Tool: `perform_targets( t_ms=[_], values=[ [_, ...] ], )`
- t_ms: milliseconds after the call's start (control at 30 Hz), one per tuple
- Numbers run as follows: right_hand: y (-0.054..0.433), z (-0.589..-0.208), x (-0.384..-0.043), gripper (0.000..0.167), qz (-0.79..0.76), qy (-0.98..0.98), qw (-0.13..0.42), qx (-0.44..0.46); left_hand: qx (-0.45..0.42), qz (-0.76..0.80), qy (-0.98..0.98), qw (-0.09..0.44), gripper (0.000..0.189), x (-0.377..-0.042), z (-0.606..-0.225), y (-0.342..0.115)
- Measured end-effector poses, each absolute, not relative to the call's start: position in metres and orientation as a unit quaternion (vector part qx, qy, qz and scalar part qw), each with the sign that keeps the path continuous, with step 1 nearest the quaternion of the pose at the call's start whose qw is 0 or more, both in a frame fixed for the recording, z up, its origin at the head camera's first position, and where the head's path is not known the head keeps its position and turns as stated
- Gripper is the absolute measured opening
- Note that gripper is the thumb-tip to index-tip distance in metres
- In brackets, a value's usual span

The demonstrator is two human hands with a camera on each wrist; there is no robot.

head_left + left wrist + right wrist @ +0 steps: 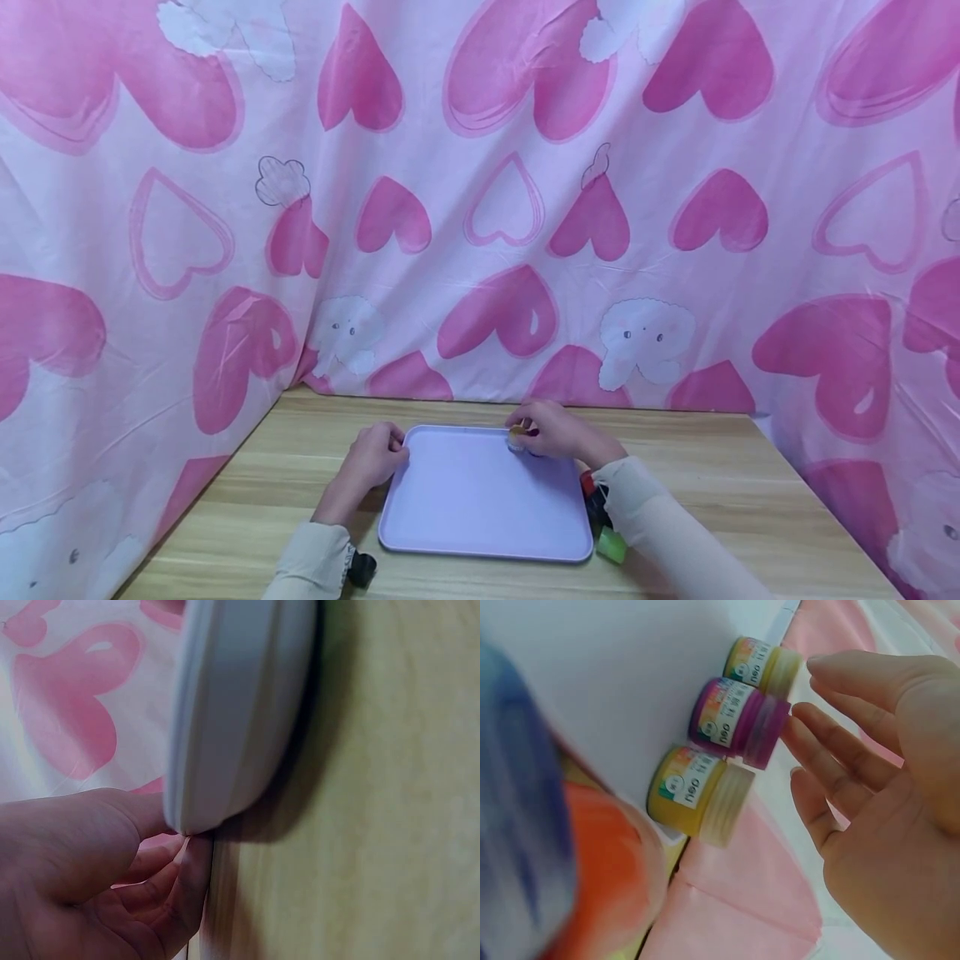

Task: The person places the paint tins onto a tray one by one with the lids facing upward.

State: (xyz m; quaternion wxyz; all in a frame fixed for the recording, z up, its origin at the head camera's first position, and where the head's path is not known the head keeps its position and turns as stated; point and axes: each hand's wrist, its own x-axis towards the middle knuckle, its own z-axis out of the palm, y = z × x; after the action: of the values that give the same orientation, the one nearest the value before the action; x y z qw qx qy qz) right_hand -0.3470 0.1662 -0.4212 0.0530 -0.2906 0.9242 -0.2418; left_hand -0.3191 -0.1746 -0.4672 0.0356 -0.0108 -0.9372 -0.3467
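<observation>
Left hand (375,457) pinches far left corner of tray (480,508), probably to keep it steady on bench (720,492). Right hand (555,429) loosely spread beside three jars (726,714), upright at tray's far right, perhaps for neat row.

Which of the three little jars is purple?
The middle jar in the right wrist view; the upper jar and lower jar are both yellow.

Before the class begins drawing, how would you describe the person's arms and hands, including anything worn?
The left sleeve and right sleeve are plain cream, wrinkled near the wrists. The left hand and right hand wear no gloves. A small black object shows beside the left sleeve; whether it is strapped on is unclear.
</observation>
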Motion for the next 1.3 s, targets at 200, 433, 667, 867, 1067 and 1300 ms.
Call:
perform_targets(
  t_ms=[200, 433, 667, 867, 1067, 1300],
  values=[
    [0.173, -0.415, -0.347, 0.031, -0.254, 0.916, 0.04, -0.307, -0.013, -0.345, -0.938, 0.037, 0.016, -0.318, -0.466, -0.175],
    [0.187, -0.405, -0.343, 0.027, -0.26, 0.911, 0.017, -0.319, -0.023, -0.338, -0.939, 0.049, 0.017, -0.319, -0.463, -0.175],
    [0.204, -0.4, -0.335, 0.026, -0.278, 0.916, 0.032, -0.289, -0.018, -0.34, -0.94, 0.036, 0.017, -0.318, -0.465, -0.176],
    [0.217, -0.401, -0.326, 0.028, -0.274, 0.921, 0.027, -0.277, -0.01, -0.345, -0.938, 0.028, 0.019, -0.317, -0.467, -0.176],
    [0.235, -0.403, -0.321, 0.032, -0.272, 0.916, 0.009, -0.294, -0.016, -0.342, -0.939, 0.037, 0.017, -0.317, -0.468, -0.176],
    [0.251, -0.406, -0.315, 0.032, -0.278, 0.918, 0.012, -0.282, -0.028, -0.338, -0.94, 0.048, 0.016, -0.316, -0.466, -0.177]
  ],
)
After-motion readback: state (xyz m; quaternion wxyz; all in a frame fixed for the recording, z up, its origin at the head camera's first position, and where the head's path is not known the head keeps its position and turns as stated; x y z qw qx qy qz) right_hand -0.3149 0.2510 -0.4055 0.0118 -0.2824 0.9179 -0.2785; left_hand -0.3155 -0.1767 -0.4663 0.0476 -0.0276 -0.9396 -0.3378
